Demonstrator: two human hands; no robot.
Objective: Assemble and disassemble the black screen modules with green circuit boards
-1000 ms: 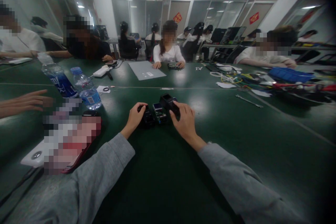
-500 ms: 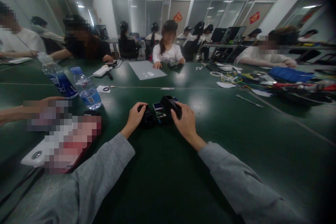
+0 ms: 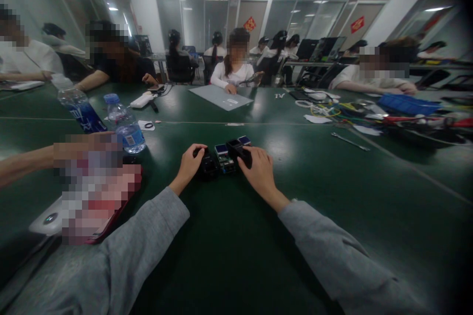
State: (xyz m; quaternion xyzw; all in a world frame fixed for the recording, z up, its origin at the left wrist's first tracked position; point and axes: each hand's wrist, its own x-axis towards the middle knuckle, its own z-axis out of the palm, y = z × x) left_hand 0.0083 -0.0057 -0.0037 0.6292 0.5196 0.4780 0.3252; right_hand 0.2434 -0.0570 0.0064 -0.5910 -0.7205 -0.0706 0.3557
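Dark green counter point(image 3: 314, 206) gives you open room toward its near edge. Your left grip point(image 3: 191, 162) holds a boxy black case point(image 3: 209, 163); just beside it sits a blue-screened green circuit board point(image 3: 226, 161); your right grip point(image 3: 259, 161) holds a second black case point(image 3: 235, 148), just lowered, exposing a small blue-screened module point(image 3: 244, 140) beyond. Toward the far edge, a co-worker's hand point(image 3: 231, 88) touches a flat grey sheet point(image 3: 218, 98).

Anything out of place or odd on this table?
Mostly the cables at right, tangled in an untidy heap. Less so: a circuit board lies uncovered beside the black case in the right hand. No spill visible; too blurry to judge damage.
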